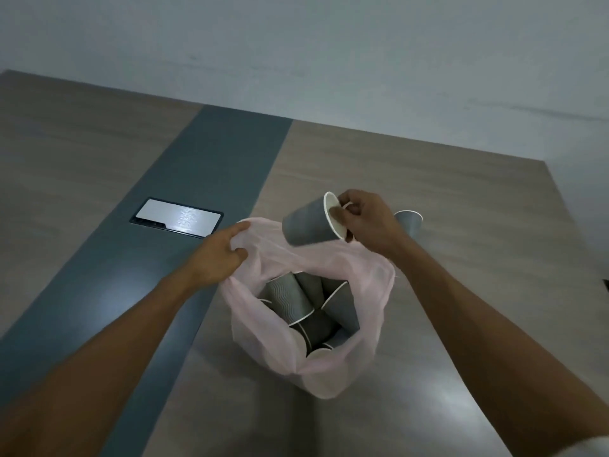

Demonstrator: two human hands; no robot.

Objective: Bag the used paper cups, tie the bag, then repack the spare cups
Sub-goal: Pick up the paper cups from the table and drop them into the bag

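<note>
A thin pink plastic bag [369, 311] stands open on the table, with several grey paper cups [293, 298] lying inside it. My left hand [220, 255] grips the bag's far left rim and holds the mouth up. Above the bag's far edge, my right hand [369, 222] pinches the white rim of a grey paper cup [306, 225], which is tipped on its side with its base pointing left. Another grey cup [410, 224] stands on the table just behind my right hand, partly hidden by it.
The wooden table [461, 209] has a dark grey strip [184, 199] running down its left half, with a silver cable-box lid [178, 217] set into it. A pale wall [329, 54] rises behind the table's far edge.
</note>
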